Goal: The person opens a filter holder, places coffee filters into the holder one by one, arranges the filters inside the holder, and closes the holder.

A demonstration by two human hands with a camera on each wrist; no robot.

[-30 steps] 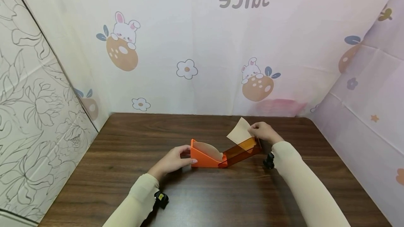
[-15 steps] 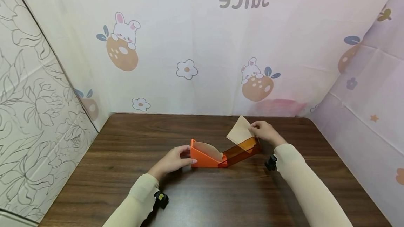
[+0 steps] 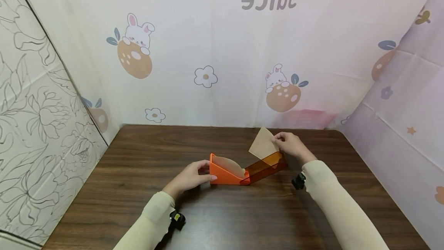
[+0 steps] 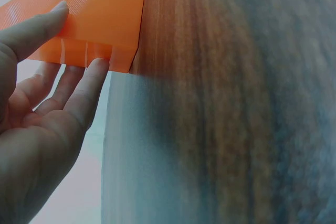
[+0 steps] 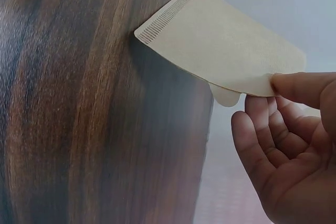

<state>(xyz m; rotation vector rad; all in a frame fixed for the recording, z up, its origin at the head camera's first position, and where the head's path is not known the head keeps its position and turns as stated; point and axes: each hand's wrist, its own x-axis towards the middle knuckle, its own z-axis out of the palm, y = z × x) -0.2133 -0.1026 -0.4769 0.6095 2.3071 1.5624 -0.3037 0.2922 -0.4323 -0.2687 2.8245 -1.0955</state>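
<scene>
An orange coffee filter holder (image 3: pixel 225 174) stands on the wooden table, with cream filter papers (image 3: pixel 227 165) inside. Its see-through amber lid (image 3: pixel 258 171) is swung out to the right. With the thumb on one face and fingertips against the end wall, my left hand (image 3: pixel 189 176) grips the holder, as the left wrist view confirms. My right hand (image 3: pixel 291 144) pinches a single paper coffee filter (image 3: pixel 262 144) by its curved edge, between thumb and fingers. In the right wrist view that filter (image 5: pixel 220 40) shows a crimped seam and a small tab. From the head, its lower corner lies behind the lid.
The dark wooden table (image 3: pixel 156 142) reaches back to a printed curtain (image 3: pixel 173 49). More patterned cloth hangs at the left and right sides. A small black camera is strapped at each wrist.
My right wrist has shifted slightly to the right, and the pinched coffee filter has turned a little. The left hand and the holder stay where they were.
</scene>
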